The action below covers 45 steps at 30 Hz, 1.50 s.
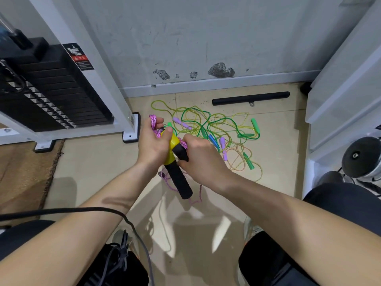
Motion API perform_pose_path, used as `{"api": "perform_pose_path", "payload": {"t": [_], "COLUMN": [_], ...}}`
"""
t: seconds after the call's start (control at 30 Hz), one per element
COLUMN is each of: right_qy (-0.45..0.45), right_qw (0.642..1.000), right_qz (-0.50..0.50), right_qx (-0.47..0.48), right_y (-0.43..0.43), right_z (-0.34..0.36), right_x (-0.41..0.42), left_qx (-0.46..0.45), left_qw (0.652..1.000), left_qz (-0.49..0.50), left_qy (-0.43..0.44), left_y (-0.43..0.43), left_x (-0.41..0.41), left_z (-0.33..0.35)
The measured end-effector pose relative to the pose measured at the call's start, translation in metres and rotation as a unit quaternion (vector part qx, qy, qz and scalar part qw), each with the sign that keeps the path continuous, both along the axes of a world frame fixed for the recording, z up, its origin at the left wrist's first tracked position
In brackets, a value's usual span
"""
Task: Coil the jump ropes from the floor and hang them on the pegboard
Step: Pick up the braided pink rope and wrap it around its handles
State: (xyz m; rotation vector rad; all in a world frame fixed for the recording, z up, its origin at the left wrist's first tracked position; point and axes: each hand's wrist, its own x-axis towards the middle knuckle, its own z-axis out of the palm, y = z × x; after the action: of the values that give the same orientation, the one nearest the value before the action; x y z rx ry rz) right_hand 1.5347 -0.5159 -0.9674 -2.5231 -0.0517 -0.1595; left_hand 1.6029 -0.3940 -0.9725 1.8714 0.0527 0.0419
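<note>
1. Your left hand [153,144] is closed: the fingers are curled round loops of the pink rope [153,121] and the thumb presses on the yellow head of the handles [182,182].
2. Your right hand [203,155] is closed too. The thumb sits on a black grip, and pink cord bunches at the knuckles.
3. Both hands meet above the floor [92,162], in front of your knees. One black grip sticks out below them toward you.
4. The loose pink tail hangs under the handles and trails on the tiles.
5. The other jump ropes [206,124] lie tangled on the floor just beyond your hands, near the wall. They have green, yellow and orange cords with purple, green and blue handles.
6. A black bar [250,98] lies between the tangle and the wall.
7. The weight stack [47,89] is at far left.
</note>
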Motion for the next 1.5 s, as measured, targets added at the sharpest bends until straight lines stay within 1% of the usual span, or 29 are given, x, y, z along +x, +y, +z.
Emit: {"api": "perform_pose_path", "payload": {"t": [0.17, 0.2, 0.27, 0.3, 0.33, 0.43, 0.5, 0.63, 0.7, 0.77, 0.83, 0.97, 1.07, 1.13, 1.27, 1.4, 1.5], "right_qy": [0.011, 0.025, 0.074, 0.091, 0.093, 0.057, 0.022, -0.046, -0.046, -0.037, -0.032, -0.01, 0.013, 0.036, 0.074, 0.086, 0.093], "right_qw": [1.0, 0.998, 0.983, 0.975, 0.975, 0.996, 0.999, 0.991, 0.986, 0.987, 0.989, 0.99, 0.993, 0.994, 0.994, 0.993, 0.992], "right_qz": [0.003, -0.003, -0.03, -0.045, -0.052, -0.034, -0.019, 0.025, 0.042, 0.061, 0.066, 0.072, 0.075, 0.074, 0.07, 0.082, 0.087], "right_qx": [0.029, 0.058, 0.163, 0.199, 0.194, 0.06, 0.015, -0.125, -0.152, -0.143, -0.132, -0.123, -0.09, -0.075, -0.026, -0.018, -0.02], "right_y": [-0.001, -0.001, -0.003, -0.004, -0.004, 0.0, 0.0, -0.003, -0.004, -0.009, -0.013, -0.016, -0.022, -0.025, -0.03, -0.031, -0.037], "right_z": [-0.003, -0.002, 0.004, 0.007, 0.007, 0.006, 0.005, 0.002, 0.005, 0.009, 0.013, 0.011, 0.011, 0.013, 0.016, 0.017, 0.017], "right_x": [0.0, 0.002, 0.006, 0.007, 0.007, 0.001, 0.0, 0.001, 0.002, 0.005, 0.007, 0.006, 0.008, 0.01, 0.012, 0.011, 0.014], "left_qx": [0.045, 0.062, 0.092, 0.086, 0.064, -0.009, -0.043, -0.112, -0.121, -0.133, -0.133, -0.082, -0.023, -0.006, -0.037, -0.069, -0.08], "left_qw": [0.998, 0.996, 0.991, 0.992, 0.995, 0.999, 0.998, 0.988, 0.985, 0.983, 0.987, 0.994, 0.987, 0.976, 0.968, 0.955, 0.953], "left_qz": [-0.044, -0.054, -0.062, -0.053, -0.035, 0.025, 0.047, 0.079, 0.087, 0.078, 0.037, -0.04, -0.126, -0.177, -0.212, -0.246, -0.24], "left_qy": [-0.024, -0.04, -0.07, -0.074, -0.066, -0.032, -0.008, 0.065, 0.086, 0.096, 0.085, 0.059, 0.099, 0.123, 0.132, 0.15, 0.167], "left_y": [0.003, 0.003, 0.003, 0.003, 0.003, 0.001, 0.0, 0.0, 0.0, 0.0, 0.003, 0.01, 0.014, 0.018, 0.025, 0.028, 0.033], "left_x": [0.0, -0.001, -0.002, -0.002, -0.001, 0.002, 0.002, -0.003, -0.006, -0.007, -0.007, -0.008, -0.009, -0.008, -0.005, -0.005, -0.001], "left_z": [-0.003, -0.003, -0.002, -0.002, -0.001, 0.003, 0.003, -0.001, -0.002, 0.001, 0.004, 0.01, 0.016, 0.021, 0.027, 0.03, 0.032]}}
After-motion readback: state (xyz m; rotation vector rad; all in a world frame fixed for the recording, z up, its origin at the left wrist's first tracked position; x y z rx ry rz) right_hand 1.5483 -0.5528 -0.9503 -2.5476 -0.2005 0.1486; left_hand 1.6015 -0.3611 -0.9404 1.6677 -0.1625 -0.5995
